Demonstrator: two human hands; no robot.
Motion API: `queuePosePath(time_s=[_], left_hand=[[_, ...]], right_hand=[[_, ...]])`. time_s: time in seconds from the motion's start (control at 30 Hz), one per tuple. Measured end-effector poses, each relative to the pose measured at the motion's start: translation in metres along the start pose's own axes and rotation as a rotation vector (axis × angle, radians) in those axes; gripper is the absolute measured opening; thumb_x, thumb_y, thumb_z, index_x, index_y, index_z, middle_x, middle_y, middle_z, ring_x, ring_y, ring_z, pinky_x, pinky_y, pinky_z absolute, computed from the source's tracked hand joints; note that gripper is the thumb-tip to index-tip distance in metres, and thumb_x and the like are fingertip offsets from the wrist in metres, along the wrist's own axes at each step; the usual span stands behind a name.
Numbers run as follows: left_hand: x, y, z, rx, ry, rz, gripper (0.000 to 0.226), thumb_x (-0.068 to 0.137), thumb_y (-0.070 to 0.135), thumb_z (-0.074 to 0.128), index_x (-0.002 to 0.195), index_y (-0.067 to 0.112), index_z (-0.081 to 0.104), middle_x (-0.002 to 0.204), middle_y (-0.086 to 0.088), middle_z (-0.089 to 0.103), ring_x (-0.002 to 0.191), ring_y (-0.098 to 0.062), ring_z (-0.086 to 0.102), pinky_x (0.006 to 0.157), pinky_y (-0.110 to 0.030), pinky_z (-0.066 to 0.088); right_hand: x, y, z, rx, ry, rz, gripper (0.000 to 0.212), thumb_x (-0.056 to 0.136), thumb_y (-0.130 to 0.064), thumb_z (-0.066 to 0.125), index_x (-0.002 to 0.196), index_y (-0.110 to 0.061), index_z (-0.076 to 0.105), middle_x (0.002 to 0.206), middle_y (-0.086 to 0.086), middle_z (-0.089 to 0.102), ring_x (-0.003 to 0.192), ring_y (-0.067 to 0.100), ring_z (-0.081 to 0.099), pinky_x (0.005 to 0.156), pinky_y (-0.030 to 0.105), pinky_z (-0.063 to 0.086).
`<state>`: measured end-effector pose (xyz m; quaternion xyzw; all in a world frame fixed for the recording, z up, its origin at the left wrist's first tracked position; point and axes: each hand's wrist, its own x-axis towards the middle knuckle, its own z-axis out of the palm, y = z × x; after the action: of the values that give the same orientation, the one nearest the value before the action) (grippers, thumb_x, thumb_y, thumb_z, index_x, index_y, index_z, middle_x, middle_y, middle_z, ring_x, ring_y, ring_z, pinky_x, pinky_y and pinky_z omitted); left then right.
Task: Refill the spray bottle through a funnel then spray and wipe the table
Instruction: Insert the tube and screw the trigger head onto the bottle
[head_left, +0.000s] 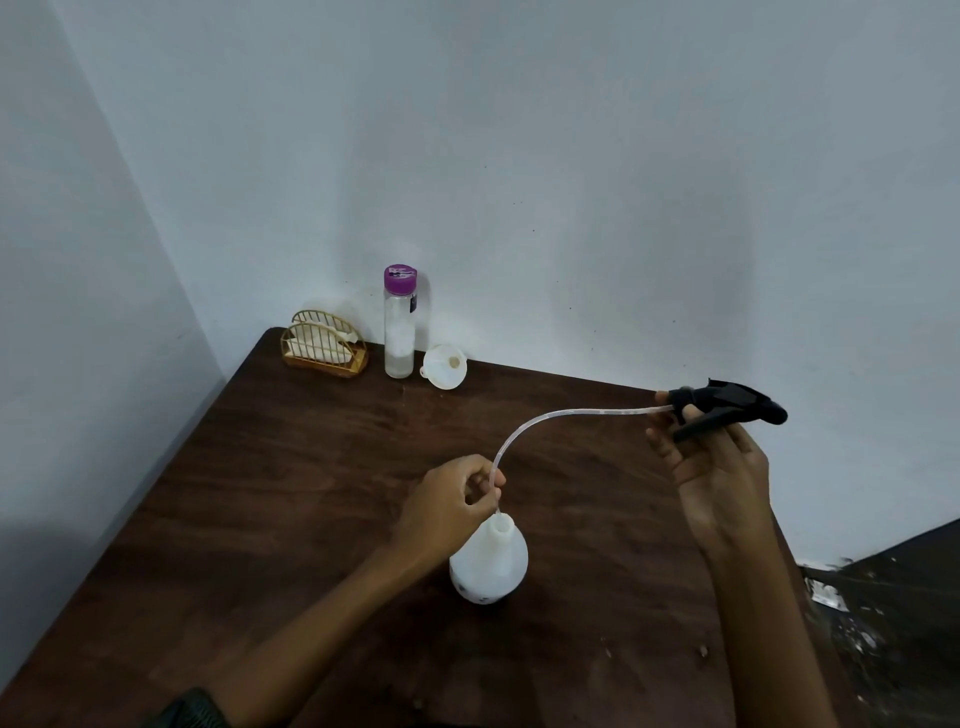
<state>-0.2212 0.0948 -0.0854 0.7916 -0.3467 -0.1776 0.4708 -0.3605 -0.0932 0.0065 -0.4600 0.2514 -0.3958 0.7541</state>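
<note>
Left grip (457, 501) is pinching the dip tube (550, 418), white spray bottle (488, 566) standing directly below; right grip (719, 467) is curling round the black trigger head (727, 402)

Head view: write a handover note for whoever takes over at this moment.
Left hand pinches the dip tube just above the spray bottle, with the tube's tip at its open neck.
Right hand holds the black spray head up to the right.
The bottle stands upright on the table; the funnel lies by the wall beside the capped purple-lidded bottle.
Done: spray head off.
Left: refill status cannot be told; spraying and wiping remain.
</note>
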Motion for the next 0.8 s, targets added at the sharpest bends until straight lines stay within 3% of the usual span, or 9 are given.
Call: queuePosePath(time_s=[0.27,0.37,0.53,0.7,0.8], left_hand=[[0.0,-0.014,0.007,0.051,-0.118,-0.031,0.004,0.085,0.021,0.067,0.087,0.025,0.067,0.091,0.006,0.064,0.083,-0.009,0.063,0.079,-0.026,0.054],[-0.002,-0.016,0.009,-0.083,-0.148,-0.079,0.018,0.086,0.018,0.066,0.103,0.023,0.062,0.09,0.006,0.067,0.088,-0.009,0.065,0.083,-0.023,0.054],[-0.002,-0.019,0.01,-0.137,-0.187,-0.114,0.033,0.085,0.021,0.068,0.117,0.022,0.057,0.098,0.005,0.069,0.093,-0.007,0.066,0.088,-0.027,0.054],[-0.006,-0.023,0.011,-0.134,-0.22,-0.109,0.04,0.087,0.028,0.066,0.124,0.028,0.051,0.102,0.012,0.066,0.098,-0.002,0.063,0.087,-0.019,0.051],[-0.007,-0.024,0.012,-0.153,-0.233,-0.104,0.038,0.088,0.03,0.065,0.123,0.026,0.053,0.108,0.008,0.068,0.102,-0.003,0.063,0.091,-0.021,0.051]], right_hand=[[-0.004,0.009,-0.004,-0.022,-0.013,0.007,0.02,0.091,0.005,0.047,0.095,-0.008,0.062,0.084,0.001,0.072,0.089,0.019,0.07,0.076,0.032,0.059],[-0.006,0.01,-0.005,0.007,-0.024,-0.012,0.021,0.092,0.006,0.044,0.096,-0.007,0.06,0.085,0.005,0.068,0.082,0.023,0.07,0.081,0.035,0.058],[-0.006,0.004,-0.005,-0.149,-0.022,-0.111,0.023,0.094,0.002,0.044,0.096,-0.01,0.063,0.075,-0.001,0.066,0.07,0.017,0.065,0.072,0.034,0.059],[-0.009,0.008,0.001,-0.304,-0.05,-0.088,0.024,0.094,0.001,0.045,0.095,-0.012,0.065,0.075,-0.006,0.068,0.062,0.013,0.065,0.063,0.032,0.06],[-0.014,0.022,0.011,-0.399,-0.122,-0.033,0.023,0.092,0.001,0.048,0.097,-0.013,0.065,0.08,0.0,0.068,0.061,0.015,0.066,0.065,0.033,0.06]])
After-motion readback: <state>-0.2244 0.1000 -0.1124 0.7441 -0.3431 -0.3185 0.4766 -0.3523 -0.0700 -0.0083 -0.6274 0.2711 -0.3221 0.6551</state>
